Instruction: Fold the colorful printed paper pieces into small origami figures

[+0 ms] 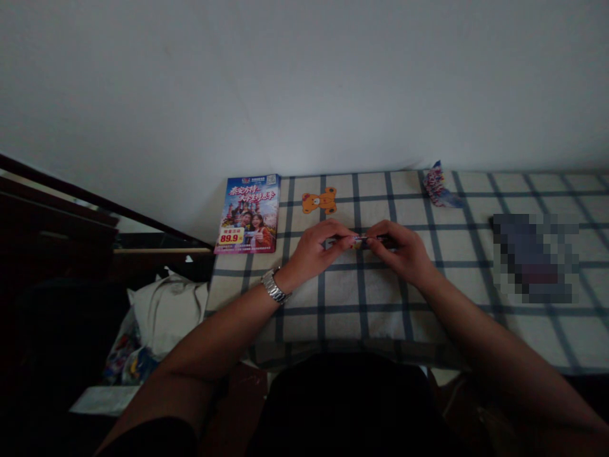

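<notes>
My left hand (316, 251) and my right hand (399, 252) meet above the middle of a checked tablecloth (380, 317). Between their fingertips they pinch a small, slim dark-and-silver object (367, 241), partly hidden by my fingers and too small to identify. A metal wristwatch (275, 285) circles my left wrist. An orange teddy-bear cutout (318, 200) lies just beyond my left hand, and a colourful brochure (247, 214) lies further left.
A multicoloured beaded bundle (440, 185) lies at the far edge of the cloth against the wall (304, 82). A pixelated patch (533, 257) hides something at the right. Dark furniture (57, 235) and a pale cloth bag (166, 311) sit left of the table.
</notes>
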`<state>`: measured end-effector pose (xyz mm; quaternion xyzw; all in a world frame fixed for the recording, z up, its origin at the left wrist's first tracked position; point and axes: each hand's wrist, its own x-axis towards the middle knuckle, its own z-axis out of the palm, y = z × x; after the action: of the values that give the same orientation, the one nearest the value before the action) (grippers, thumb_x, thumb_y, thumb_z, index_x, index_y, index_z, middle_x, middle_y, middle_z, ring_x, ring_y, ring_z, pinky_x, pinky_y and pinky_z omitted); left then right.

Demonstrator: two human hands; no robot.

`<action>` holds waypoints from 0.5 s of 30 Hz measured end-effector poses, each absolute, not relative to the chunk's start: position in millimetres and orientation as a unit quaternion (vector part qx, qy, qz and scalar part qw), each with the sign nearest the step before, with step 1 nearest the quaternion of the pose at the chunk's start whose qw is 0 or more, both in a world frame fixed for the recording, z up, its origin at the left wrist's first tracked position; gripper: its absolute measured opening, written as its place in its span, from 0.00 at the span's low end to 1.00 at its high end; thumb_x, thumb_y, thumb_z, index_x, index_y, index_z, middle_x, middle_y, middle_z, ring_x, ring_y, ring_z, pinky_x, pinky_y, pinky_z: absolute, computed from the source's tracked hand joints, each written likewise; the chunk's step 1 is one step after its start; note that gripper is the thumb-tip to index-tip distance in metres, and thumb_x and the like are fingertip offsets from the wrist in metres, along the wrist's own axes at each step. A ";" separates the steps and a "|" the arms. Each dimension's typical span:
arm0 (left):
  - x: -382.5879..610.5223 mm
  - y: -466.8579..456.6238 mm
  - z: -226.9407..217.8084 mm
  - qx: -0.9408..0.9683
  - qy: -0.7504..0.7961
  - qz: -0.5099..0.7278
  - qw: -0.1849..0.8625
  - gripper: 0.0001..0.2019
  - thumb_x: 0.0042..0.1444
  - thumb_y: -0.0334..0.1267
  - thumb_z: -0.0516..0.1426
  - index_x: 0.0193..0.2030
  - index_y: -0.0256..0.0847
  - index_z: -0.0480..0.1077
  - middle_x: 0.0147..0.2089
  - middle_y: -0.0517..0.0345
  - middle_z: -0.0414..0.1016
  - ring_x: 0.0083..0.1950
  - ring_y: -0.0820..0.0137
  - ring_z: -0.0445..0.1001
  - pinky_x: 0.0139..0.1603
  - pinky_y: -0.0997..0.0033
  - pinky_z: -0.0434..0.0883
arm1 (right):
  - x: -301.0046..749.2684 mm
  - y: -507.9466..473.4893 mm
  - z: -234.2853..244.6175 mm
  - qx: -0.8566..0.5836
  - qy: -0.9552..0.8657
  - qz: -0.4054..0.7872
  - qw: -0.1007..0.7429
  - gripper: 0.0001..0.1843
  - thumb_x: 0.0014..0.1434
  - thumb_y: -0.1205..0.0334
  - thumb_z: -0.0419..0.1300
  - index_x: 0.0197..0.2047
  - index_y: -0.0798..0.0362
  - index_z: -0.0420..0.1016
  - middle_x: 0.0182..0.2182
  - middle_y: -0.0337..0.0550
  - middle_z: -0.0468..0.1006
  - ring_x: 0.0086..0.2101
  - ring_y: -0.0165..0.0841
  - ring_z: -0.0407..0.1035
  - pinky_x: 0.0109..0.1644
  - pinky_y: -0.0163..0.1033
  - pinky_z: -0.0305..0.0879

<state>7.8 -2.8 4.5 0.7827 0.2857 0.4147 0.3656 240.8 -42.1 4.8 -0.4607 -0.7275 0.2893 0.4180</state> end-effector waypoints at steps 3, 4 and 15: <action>8.2 -3.3 5.5 0.785 0.295 0.413 0.356 0.10 0.72 0.44 0.60 0.42 0.44 0.78 0.39 0.58 0.81 0.42 0.71 0.78 0.46 0.68 0.73 | 240.9 -41.8 4.0 -0.463 -0.727 0.289 0.417 0.06 0.71 0.56 0.62 0.42 0.48 0.76 0.35 0.41 0.80 0.33 0.34 0.75 0.35 0.38 0.72; 8.3 -3.4 5.3 0.785 0.300 0.411 0.354 0.10 0.72 0.45 0.60 0.42 0.43 0.78 0.39 0.58 0.80 0.42 0.71 0.78 0.46 0.68 0.73 | 240.8 -41.8 4.1 -0.464 -0.727 0.288 0.418 0.06 0.70 0.56 0.62 0.42 0.48 0.76 0.34 0.41 0.80 0.33 0.33 0.75 0.35 0.38 0.72; 9.7 -5.4 1.5 0.781 0.316 0.411 0.348 0.11 0.71 0.44 0.60 0.39 0.42 0.76 0.37 0.59 0.79 0.39 0.72 0.77 0.42 0.71 0.72 | 235.9 -42.6 6.2 -0.464 -0.727 0.287 0.417 0.04 0.69 0.60 0.63 0.40 0.49 0.76 0.32 0.38 0.78 0.30 0.31 0.72 0.33 0.37 0.67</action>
<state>9.7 -5.4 1.5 0.7809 0.3158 0.4114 0.3481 235.9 -42.6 6.2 -0.4639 -0.7268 0.2870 0.4174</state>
